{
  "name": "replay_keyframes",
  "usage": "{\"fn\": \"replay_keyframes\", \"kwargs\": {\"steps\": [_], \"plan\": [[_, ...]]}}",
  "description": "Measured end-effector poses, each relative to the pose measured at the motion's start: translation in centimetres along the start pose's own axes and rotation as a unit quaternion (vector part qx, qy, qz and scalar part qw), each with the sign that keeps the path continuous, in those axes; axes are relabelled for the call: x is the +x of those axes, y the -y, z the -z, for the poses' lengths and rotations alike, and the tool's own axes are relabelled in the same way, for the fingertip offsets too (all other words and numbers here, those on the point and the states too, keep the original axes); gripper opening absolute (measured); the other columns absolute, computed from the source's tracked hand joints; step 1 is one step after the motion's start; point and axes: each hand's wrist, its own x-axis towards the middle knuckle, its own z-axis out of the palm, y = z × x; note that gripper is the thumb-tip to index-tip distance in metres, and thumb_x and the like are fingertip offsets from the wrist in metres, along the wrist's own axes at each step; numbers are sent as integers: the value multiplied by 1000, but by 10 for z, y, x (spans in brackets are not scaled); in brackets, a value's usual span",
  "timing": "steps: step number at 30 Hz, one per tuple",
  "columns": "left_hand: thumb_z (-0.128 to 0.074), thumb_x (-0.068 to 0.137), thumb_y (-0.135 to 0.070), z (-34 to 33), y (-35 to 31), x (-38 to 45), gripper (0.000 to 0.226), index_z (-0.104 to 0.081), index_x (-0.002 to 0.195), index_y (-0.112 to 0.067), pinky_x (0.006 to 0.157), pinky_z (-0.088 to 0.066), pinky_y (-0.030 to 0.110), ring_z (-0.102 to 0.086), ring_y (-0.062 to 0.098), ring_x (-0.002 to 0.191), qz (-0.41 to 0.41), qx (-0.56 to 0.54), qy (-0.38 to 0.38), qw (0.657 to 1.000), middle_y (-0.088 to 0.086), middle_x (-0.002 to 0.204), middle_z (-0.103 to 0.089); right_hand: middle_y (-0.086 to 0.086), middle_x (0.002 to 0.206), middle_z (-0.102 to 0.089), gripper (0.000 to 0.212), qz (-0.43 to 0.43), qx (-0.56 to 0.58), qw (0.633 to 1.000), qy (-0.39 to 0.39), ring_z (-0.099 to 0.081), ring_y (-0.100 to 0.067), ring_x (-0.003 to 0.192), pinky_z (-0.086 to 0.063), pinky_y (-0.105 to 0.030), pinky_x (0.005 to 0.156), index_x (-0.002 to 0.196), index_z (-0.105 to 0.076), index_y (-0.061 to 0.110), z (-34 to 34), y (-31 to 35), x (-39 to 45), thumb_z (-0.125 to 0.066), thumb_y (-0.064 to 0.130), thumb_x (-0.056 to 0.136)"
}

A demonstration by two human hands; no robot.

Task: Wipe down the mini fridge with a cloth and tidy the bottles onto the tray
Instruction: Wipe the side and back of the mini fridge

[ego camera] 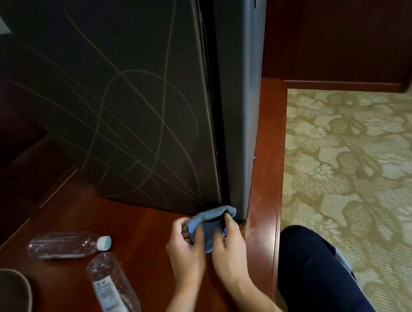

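**While both hands bunch the cloth, bottles lie loose by the fridge**

While the blue cloth (212, 224) sits at the bottom front corner of the mini fridge (124, 101), both hands hold it. L hand (186, 252) has its grip curled round the cloth's left edge; R hand (229, 252) has its grip clamped on the right side, fingers tucked into the fabric. Fridge side panel is dark w/ pale curved scratch lines; its grey door edge faces right. Two clear bottles w/ pale caps lie on their sides on the red-brown wooden platform (137, 238), left of the hands: far bottle (67, 244) & near bottle (115, 298), close but apart. Tray (22, 298), dark w/ lighter rim, shows at the lower left edge, just beside the near bottle. A dark-trousered knee (312, 272) is at lower right, over patterned carpet (370, 160).
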Motion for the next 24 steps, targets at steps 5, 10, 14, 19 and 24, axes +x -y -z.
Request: {"fn": "replay_keyframes", "kwargs": {"steps": [5,10,14,19,24], "plan": [[-69,88,-11,-2,4,7,15,-64,102,-12,68,-47,7,-65,9,83,47,26,7,999,-1,94,-69,5,118,-54,53,-13,44,999,-26,-48,2,100,-37,0,78,148,-37,13,-8,2,-2,-48,7,96],[-73,84,-26,-4,0,9,14,-69,91,-14,76,-48,36,-61,26,92,66,139,-38,987,6,96,-63,-4,120,-65,46,-21,32,997,-73,-61,-20,110,-48,-31,91,142,-46,15,-8,11,3,-49,16,96],[-72,87,-27,0,-14,14,15,-68,78,-15,62,-48,33,-66,23,70,49,101,-58,992,-2,68,-68,-8,125,-65,43,-5,16,995,-96,-60,-23,116,-46,-40,99,140,-50,12,-5,20,5,-49,17,97],[-69,90,-13,-2,-35,18,6,-66,93,-10,58,-57,27,-72,11,64,79,-95,-21,992,0,73,-74,-10,115,-68,39,46,19,990,-135,-64,-21,104,-49,-34,91,135,-55,10,0,35,3,-51,17,96],[-70,88,-11,-4,-49,23,8,-65,93,-14,48,-49,12,-70,3,60,80,-171,-15,982,-11,67,-73,-6,119,-66,36,101,28,982,-158,-64,-10,101,-48,-19,88,132,-59,11,3,42,3,-55,17,96]]}}
